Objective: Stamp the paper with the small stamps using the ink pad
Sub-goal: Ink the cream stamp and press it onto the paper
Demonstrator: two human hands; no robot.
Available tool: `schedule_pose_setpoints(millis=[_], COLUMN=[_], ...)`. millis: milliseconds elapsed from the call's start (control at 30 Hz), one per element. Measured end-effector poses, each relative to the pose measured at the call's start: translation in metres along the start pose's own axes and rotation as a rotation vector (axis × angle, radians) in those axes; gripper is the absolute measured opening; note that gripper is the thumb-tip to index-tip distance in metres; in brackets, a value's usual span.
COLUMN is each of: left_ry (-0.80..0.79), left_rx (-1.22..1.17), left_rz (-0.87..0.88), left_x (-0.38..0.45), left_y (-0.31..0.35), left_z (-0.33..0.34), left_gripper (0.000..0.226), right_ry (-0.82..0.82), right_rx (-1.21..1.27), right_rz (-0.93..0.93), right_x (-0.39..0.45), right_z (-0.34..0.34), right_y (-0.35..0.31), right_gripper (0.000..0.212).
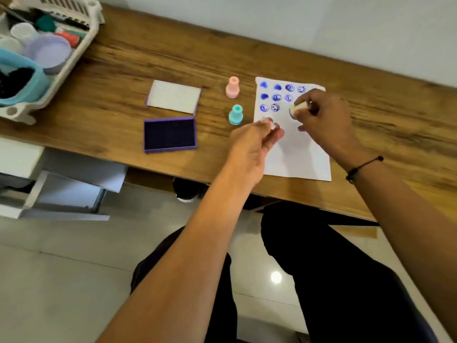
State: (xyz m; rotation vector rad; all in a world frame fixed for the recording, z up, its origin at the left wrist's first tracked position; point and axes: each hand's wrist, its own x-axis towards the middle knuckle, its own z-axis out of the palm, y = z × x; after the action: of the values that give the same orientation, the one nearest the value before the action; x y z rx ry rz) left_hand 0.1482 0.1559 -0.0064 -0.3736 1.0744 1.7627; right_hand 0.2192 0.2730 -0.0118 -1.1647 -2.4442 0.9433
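Nearest us, dark-trousered knees (321, 268) sit under the table (123, 70) front edge. Our left hand (249, 144) rests curled at the paper (296, 154) left edge, fingertips loosely together; whether it holds anything we cannot tell. Right hand (321, 117) clamps a pale stamp (298, 108) onto the sheet, below blue prints. Left: teal stamp (235, 115), pink stamp (232, 87), open ink pad (170, 134), its lid (173, 96). Bare wood between. Basket (81, 45) far left.
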Motion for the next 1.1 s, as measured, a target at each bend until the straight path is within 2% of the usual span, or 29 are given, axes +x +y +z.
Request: schedule_pose_setpoints(millis=[400, 700, 1100], left_ry=[0.132, 0.142, 0.136], left_rx=[0.053, 0.057, 0.058], left_rz=[-0.022, 0.008, 0.012], left_x=[0.024, 0.024, 0.026], left_y=[-0.024, -0.026, -0.026], left_z=[0.022, 0.025, 0.022], left_gripper=[0.019, 0.021, 0.018], right_ry=[0.063, -0.068, -0.136], right_rx=[-0.298, -0.374, -0.547], right_rz=[-0.302, -0.346, -0.338], right_x=[0.036, 0.043, 0.051], right_z=[0.012, 0.012, 0.017], right_y=[0.026, 0.018, 0.018], right_gripper=[0.022, 0.022, 0.024])
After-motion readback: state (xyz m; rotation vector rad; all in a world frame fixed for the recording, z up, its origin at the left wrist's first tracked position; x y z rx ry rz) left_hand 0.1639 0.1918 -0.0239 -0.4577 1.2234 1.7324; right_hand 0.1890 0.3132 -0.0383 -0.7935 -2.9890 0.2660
